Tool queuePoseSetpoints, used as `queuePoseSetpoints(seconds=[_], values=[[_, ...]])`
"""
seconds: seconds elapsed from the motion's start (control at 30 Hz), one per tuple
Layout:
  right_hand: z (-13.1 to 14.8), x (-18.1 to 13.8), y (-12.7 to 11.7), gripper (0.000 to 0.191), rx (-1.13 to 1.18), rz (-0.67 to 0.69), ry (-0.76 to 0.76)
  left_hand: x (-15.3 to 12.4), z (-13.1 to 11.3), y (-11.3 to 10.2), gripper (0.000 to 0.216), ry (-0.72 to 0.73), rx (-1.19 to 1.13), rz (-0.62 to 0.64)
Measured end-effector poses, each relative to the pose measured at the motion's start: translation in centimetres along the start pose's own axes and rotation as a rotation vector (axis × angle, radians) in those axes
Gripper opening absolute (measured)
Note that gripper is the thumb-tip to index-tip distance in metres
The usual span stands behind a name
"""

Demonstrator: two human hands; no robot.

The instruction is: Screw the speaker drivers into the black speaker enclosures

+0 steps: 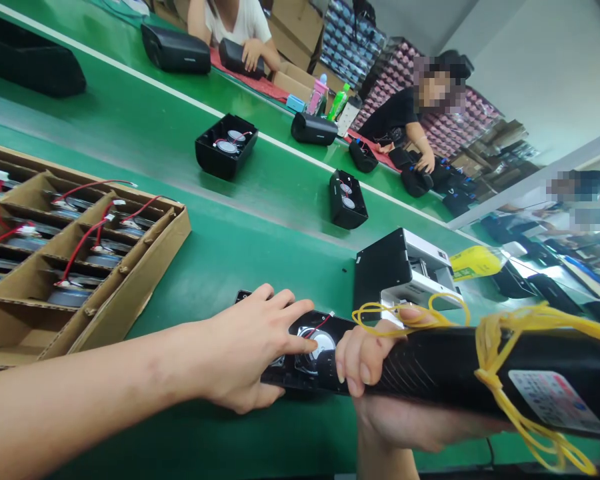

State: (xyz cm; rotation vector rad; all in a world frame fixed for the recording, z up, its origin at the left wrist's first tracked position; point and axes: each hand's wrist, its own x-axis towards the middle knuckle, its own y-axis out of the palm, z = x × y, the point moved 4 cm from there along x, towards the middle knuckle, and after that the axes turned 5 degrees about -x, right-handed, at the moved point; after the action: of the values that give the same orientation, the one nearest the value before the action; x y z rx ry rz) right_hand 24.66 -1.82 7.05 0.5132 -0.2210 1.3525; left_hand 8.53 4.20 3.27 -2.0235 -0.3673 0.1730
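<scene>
Work in hand: a long black ribbed power tool (pixel 445 363) is brought to a low black plastic speaker housing (pixel 293 385) that lies on the green conveyor belt (pixel 260 247).
Left hand: the left hand (pixel 250 350) is open and laid flat on the housing, its fingers spread, the forefinger reaching to the edge of the round silver speaker driver (pixel 324 345).
Right hand: the right hand (pixel 365 363) is closed around the front end of the power tool, the knuckles turned toward the driver; the tool's tip is hidden behind the fingers.
Thing's place: the housing sits just in front of the person, under both hands, with a thin red wire (pixel 323 323) rising from the driver.
Doing it well: by the look of it, the flat hand should bear straight down so the housing cannot slide on the belt, the tool should stand square to the driver's rim, and the red wire should be kept out from under the tip.
Arm pose: the left forearm comes in low from the left, almost level with the belt; the right wrist is bent up under the tool, which runs off to the right with a yellow cord (pixel 495 360) wound about it.
Around: a brown cardboard divider tray (pixel 145 267) of more drivers with red leads stands at the left; a black-and-white boxy device (pixel 405 267) sits just behind the hands; a co-worker's hand (pixel 425 160) works across the belt.
</scene>
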Motion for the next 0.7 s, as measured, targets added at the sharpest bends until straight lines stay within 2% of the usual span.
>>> queuePoseSetpoints(seconds=[0.13,0.23,0.33,0.47,0.6,0.7], values=[[0.5,-0.3,1.0,0.043,-0.011,0.168,-0.032,-0.1,-0.2,-0.2,0.059,0.013,-0.001,-0.006],[0.2,-1.2,1.0,0.038,0.001,0.144,0.012,-0.2,-0.4,-0.3,0.057,0.005,-0.003,0.023],[-1.0,-1.5,0.7,0.04,0.028,0.116,0.074,-0.3,-0.6,-0.4,0.056,0.004,-0.011,0.024],[-3.1,0.7,0.7,0.054,0.094,0.226,0.092,-0.6,-0.5,-0.5,0.06,0.0,-0.015,0.014],[-4.8,3.7,0.7,0.061,0.016,0.1,0.062,-0.5,0.0,0.0,0.065,0.056,0.077,0.005],[-5.3,5.1,1.3,0.055,-0.019,0.014,0.047,0.0,0.7,1.0,0.052,0.091,0.172,-0.012]])
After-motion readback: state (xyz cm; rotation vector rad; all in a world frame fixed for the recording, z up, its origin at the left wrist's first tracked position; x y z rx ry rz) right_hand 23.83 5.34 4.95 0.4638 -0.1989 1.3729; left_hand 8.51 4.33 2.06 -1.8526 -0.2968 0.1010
